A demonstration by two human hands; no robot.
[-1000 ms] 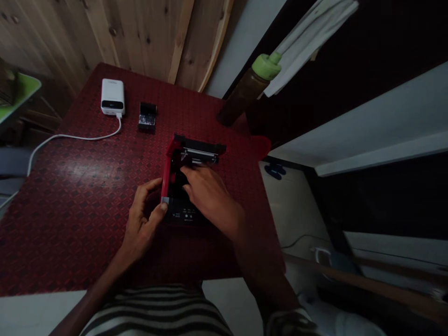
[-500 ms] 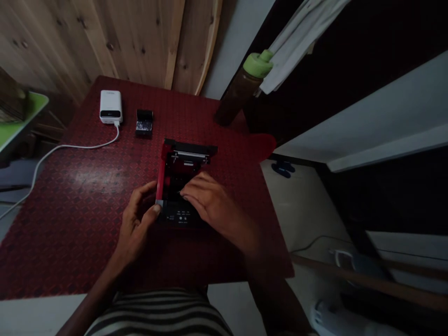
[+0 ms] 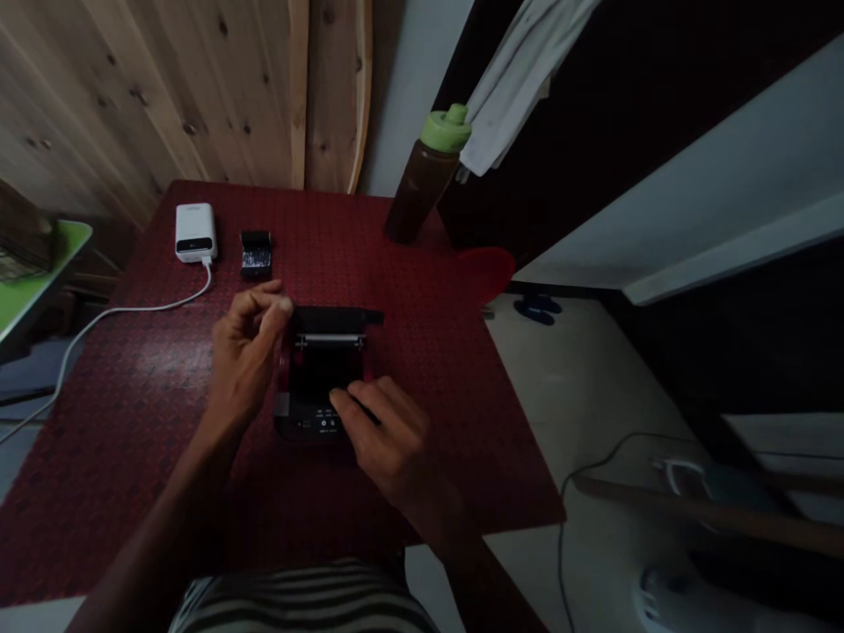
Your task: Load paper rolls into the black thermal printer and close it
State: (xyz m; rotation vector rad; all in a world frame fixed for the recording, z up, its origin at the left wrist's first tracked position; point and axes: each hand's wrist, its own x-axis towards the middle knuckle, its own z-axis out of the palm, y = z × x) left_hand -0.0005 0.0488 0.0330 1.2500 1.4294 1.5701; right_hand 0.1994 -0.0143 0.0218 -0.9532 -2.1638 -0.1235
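A small black-and-red device that looks like a printer (image 3: pixel 324 378) sits on the table, with a row of buttons along its front panel. Its lid (image 3: pixel 330 318) stands raised at the back, and a pale roller bar shows beneath. Thumb and fingers of my left hand (image 3: pixel 243 356) are pinched at the lid's left corner. My right hand (image 3: pixel 389 435) has its thumb over the front panel and its bent fingers at the right side, gripping the body. The dark inside of the device is hard to make out.
A white power bank (image 3: pixel 195 230) with a white cable (image 3: pixel 149 308) stands at the back left, beside a small black roll (image 3: pixel 256 255). A green-capped bottle (image 3: pixel 425 171) is at the table's far edge. Near the right edge lies a red rounded object (image 3: pixel 486 272).
My left hand has moved from the device's front left side up to the lid's corner. My right hand has drawn back from inside to the front right. The lid has tilted.
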